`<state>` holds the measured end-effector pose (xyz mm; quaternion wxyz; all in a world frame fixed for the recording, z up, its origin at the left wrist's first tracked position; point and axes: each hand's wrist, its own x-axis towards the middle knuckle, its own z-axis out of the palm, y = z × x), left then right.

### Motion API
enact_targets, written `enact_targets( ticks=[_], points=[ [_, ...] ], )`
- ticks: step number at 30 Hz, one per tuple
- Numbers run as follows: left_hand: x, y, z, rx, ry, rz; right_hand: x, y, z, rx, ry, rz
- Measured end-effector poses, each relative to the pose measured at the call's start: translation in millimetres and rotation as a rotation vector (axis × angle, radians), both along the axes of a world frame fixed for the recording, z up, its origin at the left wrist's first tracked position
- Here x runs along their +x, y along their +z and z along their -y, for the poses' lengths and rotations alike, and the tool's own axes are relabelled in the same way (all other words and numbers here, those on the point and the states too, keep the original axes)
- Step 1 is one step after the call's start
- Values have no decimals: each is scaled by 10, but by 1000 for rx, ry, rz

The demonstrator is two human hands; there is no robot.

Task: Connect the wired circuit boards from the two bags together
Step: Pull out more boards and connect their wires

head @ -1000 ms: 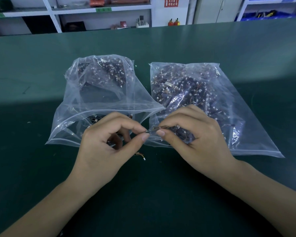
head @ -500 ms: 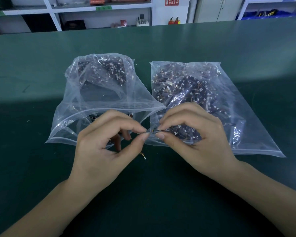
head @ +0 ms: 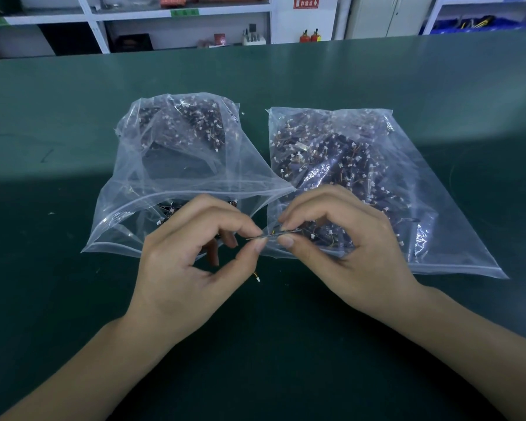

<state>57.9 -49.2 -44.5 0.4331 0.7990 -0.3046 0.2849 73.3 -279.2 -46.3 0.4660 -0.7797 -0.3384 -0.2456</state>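
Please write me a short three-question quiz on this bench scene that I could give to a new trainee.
1. True or false: both clear plastic bags lie on the green table.
2. Multiple choice: the thin dark piece between the hands is pinched by A) the left hand only, B) the right hand only, C) both hands.
3. Short answer: what hangs below the left hand, just above the table?

Key
1. True: the left bag and the right bag both rest on it.
2. C: the left hand and the right hand each pinch one end with thumb and forefinger.
3. A thin wire with a small white connector.
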Motion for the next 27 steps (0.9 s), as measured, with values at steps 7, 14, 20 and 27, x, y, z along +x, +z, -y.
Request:
enact_targets(
  ticks=[7, 14, 20, 27],
  points=[
    [-8, 4, -2, 8, 3, 8, -3, -3, 0, -5, 16, -20],
    [11, -5, 12, 18, 86, -7, 32, -6, 47, -91, -44, -8],
    [83, -8, -51, -2, 179, -73, 132, 53, 202, -525, -148, -46],
    [53, -26, 6, 82, 24, -45, 142, 80, 200, -480, -199, -67]
  ],
)
